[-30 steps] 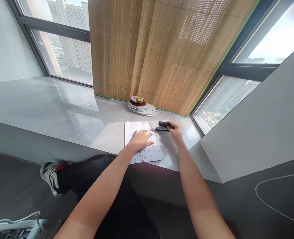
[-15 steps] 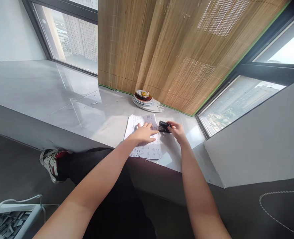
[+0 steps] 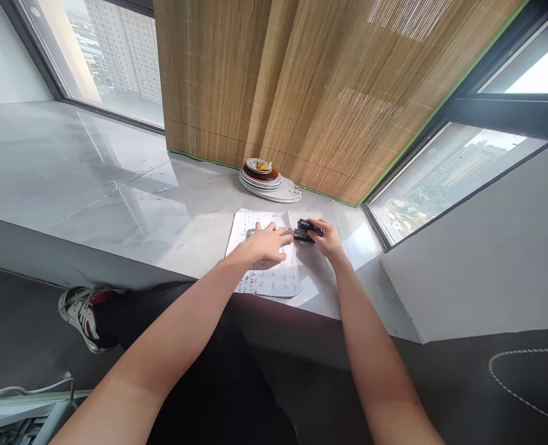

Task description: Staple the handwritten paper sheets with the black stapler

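Sheets of handwritten paper (image 3: 276, 281) lie on the pale stone ledge near its front edge. My left hand (image 3: 269, 243) rests flat on them with its fingers spread. Just right of the paper, my right hand (image 3: 327, 238) grips a black stapler (image 3: 305, 227) from its right end. The stapler's jaws point left, with its front at the paper's right edge. Whether the paper sits between the jaws, I cannot tell. My palm and fingers cover part of the writing.
Behind the paper, a stack of plates (image 3: 265, 185) with a small yellow item (image 3: 263, 165) on top stands by the bamboo blind (image 3: 274, 80). A wall (image 3: 482, 247) closes off the right side. At lower left there is a white-framed container (image 3: 28, 408) with a cable.
The view has shifted slightly, so the plates and window sit a little further left. My right hand still holds the stapler, whose upper arm looks slightly more tilted. My left hand stays on the paper.
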A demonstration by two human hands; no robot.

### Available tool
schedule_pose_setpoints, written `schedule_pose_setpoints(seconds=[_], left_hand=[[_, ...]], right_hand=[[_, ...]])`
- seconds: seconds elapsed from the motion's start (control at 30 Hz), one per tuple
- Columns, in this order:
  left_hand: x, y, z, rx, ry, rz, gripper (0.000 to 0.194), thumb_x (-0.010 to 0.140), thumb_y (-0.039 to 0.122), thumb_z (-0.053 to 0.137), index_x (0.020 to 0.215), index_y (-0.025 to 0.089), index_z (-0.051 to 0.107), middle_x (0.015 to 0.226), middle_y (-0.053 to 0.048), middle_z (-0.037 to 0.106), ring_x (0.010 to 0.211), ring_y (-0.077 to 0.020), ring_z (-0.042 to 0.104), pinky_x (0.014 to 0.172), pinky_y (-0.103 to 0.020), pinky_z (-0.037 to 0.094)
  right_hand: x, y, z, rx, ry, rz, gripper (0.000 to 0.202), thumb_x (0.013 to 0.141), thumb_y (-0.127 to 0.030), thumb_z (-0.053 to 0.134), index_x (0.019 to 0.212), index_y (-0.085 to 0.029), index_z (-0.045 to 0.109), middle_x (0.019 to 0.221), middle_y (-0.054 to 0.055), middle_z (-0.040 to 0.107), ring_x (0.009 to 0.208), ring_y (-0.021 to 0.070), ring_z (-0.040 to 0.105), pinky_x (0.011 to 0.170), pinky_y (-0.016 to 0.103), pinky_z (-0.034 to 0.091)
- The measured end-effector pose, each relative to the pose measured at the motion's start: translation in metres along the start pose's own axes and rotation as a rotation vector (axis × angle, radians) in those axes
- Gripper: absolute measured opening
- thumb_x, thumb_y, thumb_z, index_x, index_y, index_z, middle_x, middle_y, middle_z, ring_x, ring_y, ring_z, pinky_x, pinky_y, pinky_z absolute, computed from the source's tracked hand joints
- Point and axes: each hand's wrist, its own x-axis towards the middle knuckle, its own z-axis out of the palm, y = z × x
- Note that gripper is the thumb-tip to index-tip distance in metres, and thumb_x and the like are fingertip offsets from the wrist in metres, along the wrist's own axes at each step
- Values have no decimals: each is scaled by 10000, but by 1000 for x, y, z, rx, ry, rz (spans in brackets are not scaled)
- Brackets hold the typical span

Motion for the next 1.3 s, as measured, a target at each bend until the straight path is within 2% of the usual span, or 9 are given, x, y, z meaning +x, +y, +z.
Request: schedule_pose_setpoints(seconds=[0.3, 0.5, 0.63, 0.73, 0.87, 0.93, 1.1, 1.3], left_hand=[[11, -5, 4, -28, -12, 33, 558, 808, 344, 682, 1363, 399, 703, 1695, -20, 440, 1465, -475, 388, 1187, -802, 208], [4, -3, 1, -71, -42, 61, 588, 797, 380, 714, 1382, 436, 699, 1672, -12, 460, 1478, -488, 366, 1208, -787, 180], [-1, -3, 2, -99, 32, 39, 468, 866, 354, 675, 1332, 340, 716, 1577, -85, 525, 1433, -431, 459, 1223, -691, 275], [-1, -2, 6, -67, 117, -43, 438, 909, 338, 660, 1343, 288, 688, 1620, -139, 471, 1500, -438, 397, 1227, -698, 263], [-4, 2, 12, -87, 62, -126, 527, 938, 402, 660, 1452, 296, 614, 1726, -166, 344, 1609, -472, 217, 1212, -807, 130], [-8, 4, 17, -112, 53, -112, 553, 941, 421, 659, 1473, 281, 599, 1722, -188, 352, 1615, -462, 222, 1222, -800, 113], [-15, 11, 26, -104, 125, -134, 606, 928, 456, 681, 1491, 255, 581, 1708, -198, 380, 1600, -485, 248, 1235, -790, 95], [-12, 18, 23, -66, 83, -172, 560, 951, 446, 649, 1461, 222, 594, 1722, -205, 346, 1600, -489, 234, 1219, -820, 118]], right_hand=[[-2, -6, -3, 34, -10, -20, 378, 765, -300, 631, 1094, -245, 808, 1101, 64, 721, 1057, 304, 665, 1000, 464, 513], [-3, -9, 0, -5, -12, -49, 341, 817, -302, 608, 1106, -255, 783, 1120, 71, 708, 1086, 311, 648, 1023, 487, 500], [-3, -13, 10, -83, 11, -99, 300, 873, -309, 622, 1132, -246, 759, 1114, 94, 720, 1043, 317, 632, 989, 498, 505], [-2, -18, 20, -93, 33, -118, 323, 923, -303, 612, 1207, -256, 759, 1137, 104, 730, 1065, 326, 609, 1003, 500, 496], [2, -21, 33, -80, 50, -132, 388, 1006, -340, 560, 1343, -305, 748, 1140, 106, 709, 1054, 323, 588, 1021, 509, 484], [4, -21, 38, -77, 57, -134, 389, 1024, -351, 553, 1360, -342, 749, 1122, 99, 696, 1043, 316, 578, 1026, 506, 482], [4, -21, 43, -134, 56, -136, 409, 1031, -269, 545, 1372, -370, 747, 1131, 95, 695, 1063, 318, 540, 1040, 516, 452], [3, -26, 44, -193, 26, -106, 400, 1046, -254, 544, 1370, -374, 745, 1166, 92, 695, 1091, 321, 545, 1034, 509, 426]])
